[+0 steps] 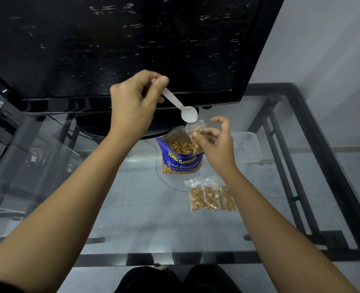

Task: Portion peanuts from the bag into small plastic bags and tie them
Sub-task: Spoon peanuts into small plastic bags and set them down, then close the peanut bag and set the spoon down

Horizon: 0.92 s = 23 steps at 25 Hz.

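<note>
Head view: my left hand (135,102), centre frame, has its grip pinched on a white plastic spoon (180,105), bowl just above a small clear bag (196,132). My right hand (216,142) grips that part-filled bag over the open blue peanut bag (181,157) standing on the glass desk (132,208). Lower right of it lie three filled small bags (211,196); a clear container (247,146) sits right.

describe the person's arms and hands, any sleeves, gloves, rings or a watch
Both forearms are bare right down to the bottom edge of the picture, with no sleeve in view. The left hand and the right hand wear no gloves. No ring, watch or bracelet shows on either wrist or on the fingers in view.
</note>
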Motion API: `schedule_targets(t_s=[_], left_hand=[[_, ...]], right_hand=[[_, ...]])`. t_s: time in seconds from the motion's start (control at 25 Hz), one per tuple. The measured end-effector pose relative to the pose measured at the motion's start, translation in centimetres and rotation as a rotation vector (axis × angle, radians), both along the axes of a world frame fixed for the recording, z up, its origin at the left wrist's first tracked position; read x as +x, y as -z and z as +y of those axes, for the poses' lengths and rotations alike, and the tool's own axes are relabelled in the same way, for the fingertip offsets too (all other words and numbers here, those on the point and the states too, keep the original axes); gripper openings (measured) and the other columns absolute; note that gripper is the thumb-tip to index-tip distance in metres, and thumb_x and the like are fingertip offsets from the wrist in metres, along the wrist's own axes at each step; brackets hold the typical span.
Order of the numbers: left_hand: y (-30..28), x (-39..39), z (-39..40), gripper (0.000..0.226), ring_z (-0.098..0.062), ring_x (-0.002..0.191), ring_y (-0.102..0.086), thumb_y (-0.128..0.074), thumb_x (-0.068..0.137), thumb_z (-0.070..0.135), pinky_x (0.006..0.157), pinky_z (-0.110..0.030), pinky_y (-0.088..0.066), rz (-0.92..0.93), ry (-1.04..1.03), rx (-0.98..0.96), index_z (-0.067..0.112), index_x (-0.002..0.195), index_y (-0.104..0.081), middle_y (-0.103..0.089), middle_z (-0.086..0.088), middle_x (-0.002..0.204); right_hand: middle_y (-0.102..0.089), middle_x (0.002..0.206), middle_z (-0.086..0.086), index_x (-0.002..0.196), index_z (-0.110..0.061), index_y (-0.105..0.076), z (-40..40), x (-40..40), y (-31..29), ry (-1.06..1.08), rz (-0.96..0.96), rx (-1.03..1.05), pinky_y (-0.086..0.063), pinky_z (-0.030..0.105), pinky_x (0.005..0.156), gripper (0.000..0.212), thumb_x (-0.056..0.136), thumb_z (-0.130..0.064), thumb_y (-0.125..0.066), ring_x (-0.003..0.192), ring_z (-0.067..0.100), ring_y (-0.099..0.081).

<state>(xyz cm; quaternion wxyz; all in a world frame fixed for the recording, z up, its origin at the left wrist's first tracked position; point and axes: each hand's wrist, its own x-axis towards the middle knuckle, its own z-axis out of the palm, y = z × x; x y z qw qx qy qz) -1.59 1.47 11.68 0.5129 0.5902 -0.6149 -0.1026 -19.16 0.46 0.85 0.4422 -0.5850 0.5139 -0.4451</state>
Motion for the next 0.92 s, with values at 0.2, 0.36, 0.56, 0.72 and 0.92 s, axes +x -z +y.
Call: schedule_targets(t_s=[0.2,0.36,0.56,0.72,0.92], left_hand=[[3.8,3.4,1.8,0.016,-0.003,0.058,-0.058,-0.054,0.092,0.024,0.061,-0.016,-0.049,0.849,-0.254,0.129,0.014,0.084,-0.064,-0.059,0.008,0.061],[10.4,5.4,6.6,0.014,-0.003,0.066,-0.064,-0.056,0.092,0.018,0.073,-0.015,-0.052,1.134,-0.460,0.147,0.005,0.092,-0.063,-0.063,0.003,0.069],[17.8,3.9,10.4,0.023,-0.009,0.077,-0.067,-0.058,0.090,0.011,0.076,-0.008,-0.051,0.705,-0.461,0.264,-0.001,0.108,-0.065,-0.073,-0.001,0.084],[23.0,3.5,11.8,0.021,-0.026,0.087,-0.069,-0.062,0.084,0.012,0.085,-0.016,-0.045,-0.202,-0.133,0.321,-0.001,0.099,-0.070,-0.072,-0.018,0.099],[26.8,3.6,13.8,0.025,-0.035,0.078,-0.069,-0.066,0.075,0.009,0.064,-0.041,-0.060,-0.496,-0.040,0.427,-0.005,0.096,-0.069,-0.071,-0.021,0.093]], right_hand=[[-0.068,0.089,0.000,0.082,-0.033,-0.060,2.7,-0.6,0.4,0.014,-0.048,-0.085,-0.058,0.031,0.068,0.014,0.081,-0.022,-0.069,0.081,0.019,-0.067],[-0.064,0.100,-0.006,0.099,-0.026,-0.066,7.7,-0.7,6.4,-0.159,0.053,0.026,-0.055,0.028,0.076,0.018,0.082,-0.022,-0.066,0.089,0.010,-0.064],[-0.058,0.122,0.009,0.127,-0.011,-0.053,8.5,-0.6,11.8,-0.307,0.518,0.212,-0.039,0.023,0.095,0.039,0.088,-0.010,-0.058,0.106,0.019,-0.053],[-0.055,0.131,0.012,0.133,-0.010,-0.047,7.5,0.7,12.6,-0.353,0.711,0.139,-0.039,0.034,0.101,0.041,0.092,-0.009,-0.051,0.116,0.028,-0.051],[-0.042,0.143,0.006,0.135,-0.020,-0.043,7.4,0.6,13.6,-0.402,1.075,-0.046,-0.037,0.037,0.100,0.039,0.096,-0.025,-0.043,0.123,0.028,-0.038]])
